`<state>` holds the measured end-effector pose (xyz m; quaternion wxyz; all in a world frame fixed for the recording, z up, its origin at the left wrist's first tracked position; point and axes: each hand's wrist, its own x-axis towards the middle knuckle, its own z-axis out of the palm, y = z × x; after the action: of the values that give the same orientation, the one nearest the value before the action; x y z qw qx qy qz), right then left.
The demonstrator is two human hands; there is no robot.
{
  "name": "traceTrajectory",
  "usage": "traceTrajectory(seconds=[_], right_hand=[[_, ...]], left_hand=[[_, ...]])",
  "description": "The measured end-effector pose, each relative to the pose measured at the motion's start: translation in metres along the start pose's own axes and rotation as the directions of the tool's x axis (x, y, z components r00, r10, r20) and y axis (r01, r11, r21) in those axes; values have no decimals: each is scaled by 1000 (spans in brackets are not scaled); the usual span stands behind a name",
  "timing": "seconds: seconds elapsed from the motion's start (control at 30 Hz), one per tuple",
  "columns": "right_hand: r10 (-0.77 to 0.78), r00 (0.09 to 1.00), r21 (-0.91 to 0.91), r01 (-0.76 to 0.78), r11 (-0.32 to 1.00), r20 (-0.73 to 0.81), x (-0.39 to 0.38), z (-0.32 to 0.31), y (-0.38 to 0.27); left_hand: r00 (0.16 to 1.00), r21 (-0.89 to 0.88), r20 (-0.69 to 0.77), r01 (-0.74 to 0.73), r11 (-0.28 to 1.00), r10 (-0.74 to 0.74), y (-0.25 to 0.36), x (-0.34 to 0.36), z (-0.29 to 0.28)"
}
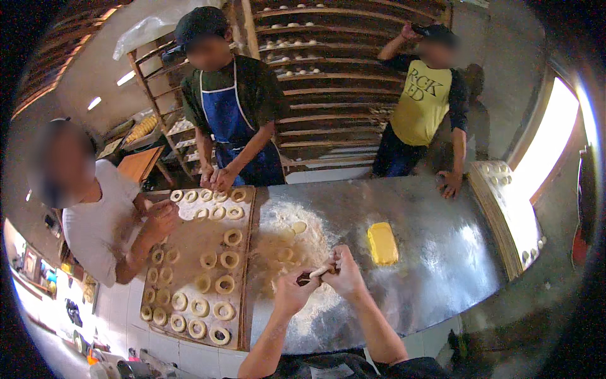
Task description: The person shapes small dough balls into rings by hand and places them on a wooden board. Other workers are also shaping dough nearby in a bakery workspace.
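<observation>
Between my two hands, over the floured part of the metal table (429, 297), is a pale piece of dough (320, 271), seemingly a ring seen edge-on. The fingers of my left hand (294, 292) close on one end of it. My right hand (346, 273) pinches its other end. Beneath and beyond them spreads white flour (281, 218), with a small flat dough piece (299, 227) in it. Left of my hands, a wooden board (183, 230) carries several rows of dough rings (224, 310).
A yellow block (382, 244), like butter or margarine, lies right of my hands. One person (101, 221) works at the board's left, another in a blue apron (226, 104) behind it. A third person (420, 101) leans a hand on the table's far right. Racks (328, 81) stand behind.
</observation>
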<state>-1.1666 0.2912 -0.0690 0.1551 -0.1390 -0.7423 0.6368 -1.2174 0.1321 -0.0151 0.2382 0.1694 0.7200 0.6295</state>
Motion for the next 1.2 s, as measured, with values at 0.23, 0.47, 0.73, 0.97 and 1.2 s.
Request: traceTrajectory(seconds=[0.23,0.47,0.73,0.97,1.2], right_hand=[[-176,976,48,183,982,-129,-1,38,22],[220,951,821,-298,487,216,-22,42,-10],[116,985,520,-165,838,127,-26,111,-17],[140,965,574,-245,782,220,-15,185,-16],[-372,925,241,379,893,-77,7,293,-37]], left_hand=[[815,601,-177,-354,717,551,-24,4,2],[893,-73,-175,-432,899,415,-46,-13,-7],[810,-34,-420,-465,884,410,-39,-31,-58],[824,517,-230,-348,782,518,-55,-28,-143],[851,384,-204,-385,839,484,-89,-33,-239]])
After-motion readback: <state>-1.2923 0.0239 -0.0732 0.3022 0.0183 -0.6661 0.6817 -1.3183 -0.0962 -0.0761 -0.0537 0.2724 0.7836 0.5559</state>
